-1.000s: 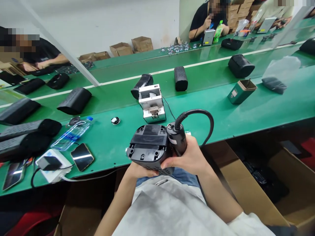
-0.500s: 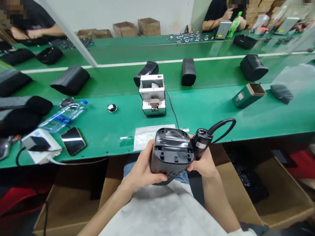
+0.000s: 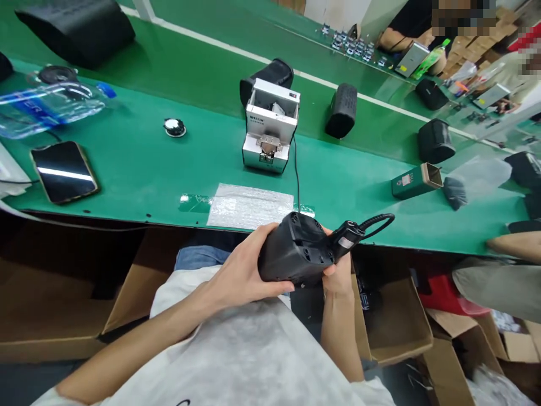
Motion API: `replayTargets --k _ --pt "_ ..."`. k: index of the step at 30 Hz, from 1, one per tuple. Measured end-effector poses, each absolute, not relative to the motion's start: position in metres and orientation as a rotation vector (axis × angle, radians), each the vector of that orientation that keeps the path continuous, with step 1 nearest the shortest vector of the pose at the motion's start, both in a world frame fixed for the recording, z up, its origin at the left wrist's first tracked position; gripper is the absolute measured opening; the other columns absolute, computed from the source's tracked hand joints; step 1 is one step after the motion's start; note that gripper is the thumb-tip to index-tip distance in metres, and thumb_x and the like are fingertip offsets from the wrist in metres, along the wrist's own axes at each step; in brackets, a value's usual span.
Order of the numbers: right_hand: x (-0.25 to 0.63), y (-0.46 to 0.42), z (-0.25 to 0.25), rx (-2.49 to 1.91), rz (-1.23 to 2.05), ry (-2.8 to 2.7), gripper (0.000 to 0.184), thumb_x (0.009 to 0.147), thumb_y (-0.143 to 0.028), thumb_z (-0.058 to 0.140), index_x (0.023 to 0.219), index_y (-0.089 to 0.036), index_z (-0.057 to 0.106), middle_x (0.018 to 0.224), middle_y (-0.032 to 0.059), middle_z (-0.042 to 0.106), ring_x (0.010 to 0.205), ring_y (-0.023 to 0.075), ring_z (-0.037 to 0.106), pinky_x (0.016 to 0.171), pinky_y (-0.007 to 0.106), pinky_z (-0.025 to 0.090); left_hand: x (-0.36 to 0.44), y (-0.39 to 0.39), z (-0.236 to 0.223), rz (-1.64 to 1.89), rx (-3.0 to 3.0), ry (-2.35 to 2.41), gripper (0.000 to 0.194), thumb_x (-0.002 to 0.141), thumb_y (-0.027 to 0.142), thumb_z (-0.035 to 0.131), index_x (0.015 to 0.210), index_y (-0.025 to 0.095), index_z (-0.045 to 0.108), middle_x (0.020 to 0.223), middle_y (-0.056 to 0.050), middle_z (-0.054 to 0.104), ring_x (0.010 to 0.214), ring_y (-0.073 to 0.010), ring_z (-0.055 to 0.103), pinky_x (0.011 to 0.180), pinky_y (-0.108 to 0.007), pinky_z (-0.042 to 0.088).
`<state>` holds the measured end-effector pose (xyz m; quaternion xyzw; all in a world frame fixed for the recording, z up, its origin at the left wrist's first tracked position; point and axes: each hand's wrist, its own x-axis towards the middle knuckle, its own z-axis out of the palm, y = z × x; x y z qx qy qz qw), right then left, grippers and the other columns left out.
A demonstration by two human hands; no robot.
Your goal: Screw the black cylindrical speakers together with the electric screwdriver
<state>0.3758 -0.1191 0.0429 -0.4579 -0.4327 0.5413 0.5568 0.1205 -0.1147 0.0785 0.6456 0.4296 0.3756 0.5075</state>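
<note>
Black speaker housing between left hand and right hand

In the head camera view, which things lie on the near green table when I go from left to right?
Phone → small round part → clear plastic sheet → white box-shaped machine → green tin lying on its side.
</note>
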Motion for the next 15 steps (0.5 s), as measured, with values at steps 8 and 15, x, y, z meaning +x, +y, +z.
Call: replayTargets --k 8,15 --pt "0.338 -0.108 0.103 -1.193 1.392 -1.0 0.084 0.052 -0.041 0.117 0.126 -0.018 0.083 0.083 0.0003 0.073 0.073 0.0158 0.063 0.069 0.026 0.058 0.089 -0.109 0.027 0.844 0.903 0.695 0.08 0.072 0.082 0.093 0.118 0.017 0.084 0.104 -0.014 0.087 0.103 -0.0412 0.085 0.089 -0.047 0.072" --pt "0.323 -0.117 0.113 -1.276 1.437 -1.115 0.06 0.065 -0.034 0.112 0.115 -0.024 0.082 0.09 -0.0015 0.076 0.077 0.0167 0.067 0.068 0.026 0.058 0.089 -0.125 0.013 0.763 0.822 0.796 0.098 0.061 0.104 0.083 0.119 0.025 0.085 0.104 -0.012 0.088 0.121 -0.0447 0.082 0.105 -0.058 0.069"
